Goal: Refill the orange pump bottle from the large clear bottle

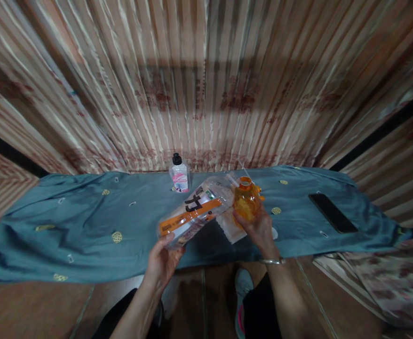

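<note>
The left hand [162,263] grips the lower end of a clear plastic bottle with an orange label [192,214], tilted so its mouth points toward two o'clock. The right hand [259,228] is closed around a small orange translucent container [246,200] that meets the bottle's mouth. Under them lies a blue-grey cloth with gold dots [86,221]. At twelve o'clock stands a small black-capped bottle [179,174]; at three o'clock lies a black phone [332,213].
</note>
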`<state>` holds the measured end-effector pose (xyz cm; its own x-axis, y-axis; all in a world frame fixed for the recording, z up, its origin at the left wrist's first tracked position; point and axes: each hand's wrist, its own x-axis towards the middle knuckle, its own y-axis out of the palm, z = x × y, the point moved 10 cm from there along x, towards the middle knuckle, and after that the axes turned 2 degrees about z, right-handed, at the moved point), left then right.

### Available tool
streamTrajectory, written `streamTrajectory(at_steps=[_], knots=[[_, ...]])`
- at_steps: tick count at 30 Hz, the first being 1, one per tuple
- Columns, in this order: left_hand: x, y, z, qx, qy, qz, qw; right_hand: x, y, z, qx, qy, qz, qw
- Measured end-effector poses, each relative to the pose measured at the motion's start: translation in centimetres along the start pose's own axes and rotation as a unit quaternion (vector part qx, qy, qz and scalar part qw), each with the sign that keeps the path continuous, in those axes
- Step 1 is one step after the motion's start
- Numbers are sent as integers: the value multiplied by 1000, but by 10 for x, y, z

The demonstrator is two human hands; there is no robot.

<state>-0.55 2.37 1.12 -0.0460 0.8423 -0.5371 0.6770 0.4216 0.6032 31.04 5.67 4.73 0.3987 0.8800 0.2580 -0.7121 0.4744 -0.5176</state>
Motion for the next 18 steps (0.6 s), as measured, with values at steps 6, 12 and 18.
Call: streamTrajectory(at_steps=[6,12,18], knots=[[-4,0,0,-8,0,-17,1000,0,1,-4,-14,15,7,1000],[-4,-2,-2,-8,13,-3,1000,-1,1,-4,-10,17,16,1000],[4,-5,-3,-19,20,56,998,-1,2,-4,-13,-10,6,1000]])
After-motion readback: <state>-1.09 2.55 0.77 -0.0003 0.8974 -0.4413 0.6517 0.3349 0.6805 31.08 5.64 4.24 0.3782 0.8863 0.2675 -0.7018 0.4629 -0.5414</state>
